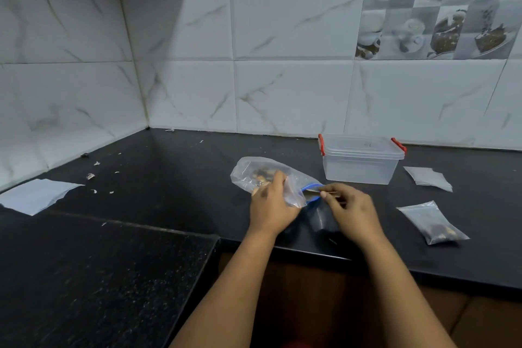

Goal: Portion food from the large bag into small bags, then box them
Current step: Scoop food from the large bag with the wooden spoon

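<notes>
Near counter's front edge, our left hand (271,203) grips large bag (262,175) steady; right hand (350,206) pinches its blue zip mouth (312,188), likely opening it for portioning; filled small bag (432,223) waits near right edge.

Large clear bag (261,175), blue zip mouth facing right, holding brown food; 1 filled small bag (433,223) lying flat at right; lidded clear box (360,161), red clips, behind.

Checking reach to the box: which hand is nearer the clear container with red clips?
Right. The right hand sits just in front of the container; the left hand is farther left, holding the large bag.
</notes>
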